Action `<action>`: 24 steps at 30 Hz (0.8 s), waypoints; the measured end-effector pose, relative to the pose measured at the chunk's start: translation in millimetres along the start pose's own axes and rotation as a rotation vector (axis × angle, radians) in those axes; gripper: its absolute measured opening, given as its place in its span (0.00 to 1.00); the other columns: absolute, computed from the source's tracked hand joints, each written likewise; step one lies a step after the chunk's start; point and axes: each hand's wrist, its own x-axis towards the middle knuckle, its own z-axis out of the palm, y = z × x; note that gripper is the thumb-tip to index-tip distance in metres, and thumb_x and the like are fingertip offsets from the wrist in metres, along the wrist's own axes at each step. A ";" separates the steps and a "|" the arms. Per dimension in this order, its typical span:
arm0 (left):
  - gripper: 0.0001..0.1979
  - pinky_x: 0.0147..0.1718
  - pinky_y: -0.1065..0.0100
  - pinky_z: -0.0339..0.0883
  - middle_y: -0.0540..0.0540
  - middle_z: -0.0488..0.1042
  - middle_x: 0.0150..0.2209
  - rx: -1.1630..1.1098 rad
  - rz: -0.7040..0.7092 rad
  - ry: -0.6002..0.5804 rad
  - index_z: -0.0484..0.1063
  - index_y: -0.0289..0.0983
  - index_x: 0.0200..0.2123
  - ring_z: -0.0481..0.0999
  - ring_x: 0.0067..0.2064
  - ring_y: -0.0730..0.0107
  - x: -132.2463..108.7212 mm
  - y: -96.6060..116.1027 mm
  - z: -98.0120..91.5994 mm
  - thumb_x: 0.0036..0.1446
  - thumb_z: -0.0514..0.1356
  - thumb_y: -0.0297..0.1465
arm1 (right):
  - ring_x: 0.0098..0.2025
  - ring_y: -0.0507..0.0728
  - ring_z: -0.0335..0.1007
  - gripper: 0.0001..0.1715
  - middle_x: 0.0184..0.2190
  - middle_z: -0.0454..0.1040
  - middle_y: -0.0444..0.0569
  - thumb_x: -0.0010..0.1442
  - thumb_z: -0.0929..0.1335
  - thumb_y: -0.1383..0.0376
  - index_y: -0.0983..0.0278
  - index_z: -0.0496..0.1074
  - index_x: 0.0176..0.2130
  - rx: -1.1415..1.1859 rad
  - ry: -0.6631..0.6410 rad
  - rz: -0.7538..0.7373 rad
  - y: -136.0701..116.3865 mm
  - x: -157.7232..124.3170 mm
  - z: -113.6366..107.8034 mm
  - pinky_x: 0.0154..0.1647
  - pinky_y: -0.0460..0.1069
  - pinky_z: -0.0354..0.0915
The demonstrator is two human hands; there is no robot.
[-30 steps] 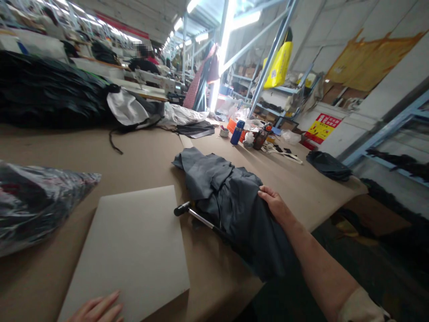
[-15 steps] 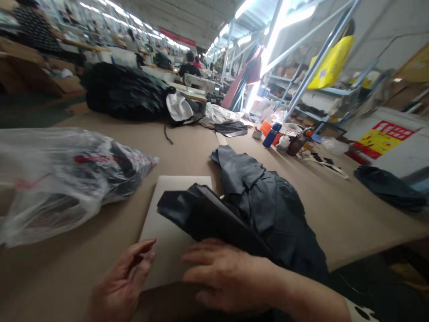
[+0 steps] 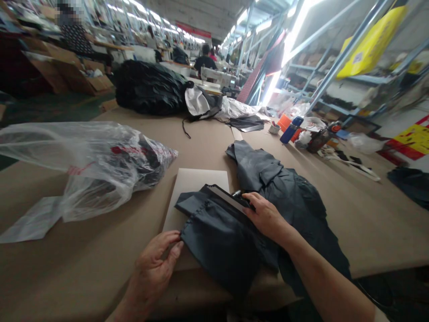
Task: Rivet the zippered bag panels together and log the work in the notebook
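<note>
A dark grey fabric piece [image 3: 221, 243] with a notched, puckered edge lies over a white board [image 3: 197, 178]. My left hand [image 3: 156, 264] pinches its left corner between thumb and fingertips. My right hand [image 3: 266, 217] is at the upper right of the piece, thumb and forefinger drawn together beside a long flat dark strip [image 3: 224, 199]. A small dark object with a shiny end [image 3: 237, 193] shows at the forefinger's tip; what the fingers grip is not clear. Right of the board a heap of dark grey fabric pieces [image 3: 295, 201] spreads under my right forearm.
A clear plastic bag [image 3: 100, 179] with dark contents lies at left. Farther back are a big black bundle [image 3: 150, 87], a white-and-black cloth [image 3: 197, 102], a blue bottle [image 3: 291, 129] and a small cup [image 3: 274, 129]. People sit at sewing machines beyond the table.
The fabric piece has come down over the board, and my left hand has taken its corner. My right hand has moved up and right to the strip. The view has turned left.
</note>
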 end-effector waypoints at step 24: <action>0.05 0.39 0.76 0.74 0.50 0.78 0.35 -0.174 0.159 -0.057 0.74 0.41 0.38 0.79 0.37 0.71 0.0 38.8 29.3 0.58 0.58 0.30 | 0.49 0.60 0.68 0.17 0.47 0.71 0.52 0.61 0.63 0.65 0.62 0.66 0.51 -0.200 0.050 0.132 21.3 -25.6 15.9 0.49 0.52 0.64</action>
